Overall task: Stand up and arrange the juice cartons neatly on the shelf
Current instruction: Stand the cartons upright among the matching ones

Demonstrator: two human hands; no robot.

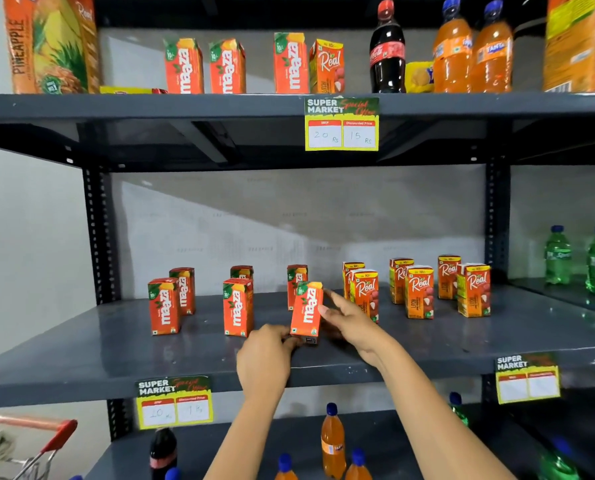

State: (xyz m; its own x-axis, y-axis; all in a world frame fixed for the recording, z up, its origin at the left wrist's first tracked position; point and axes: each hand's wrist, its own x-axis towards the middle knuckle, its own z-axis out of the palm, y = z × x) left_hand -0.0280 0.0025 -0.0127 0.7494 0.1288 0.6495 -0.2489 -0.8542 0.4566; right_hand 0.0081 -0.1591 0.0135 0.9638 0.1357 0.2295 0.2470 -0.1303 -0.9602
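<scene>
One orange Maaza carton, tilted, held in both hands

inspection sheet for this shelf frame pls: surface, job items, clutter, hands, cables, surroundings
Surface: grey middle shelf, front part bare.
Job's things: Maaza cartons upright on the left side in front-and-back pairs; Real cartons upright on the right side; one tilted Maaza carton not yet standing flat.
Clutter: nothing seen on the middle shelf.
Grippers: left hand at the tilted carton's bottom end, right hand against its right side; grip shared by both.
Cables: nothing seen.
Surroundings: top shelf with more cartons and soda bottles; price tag; green bottles right; red cart handle lower left.
</scene>
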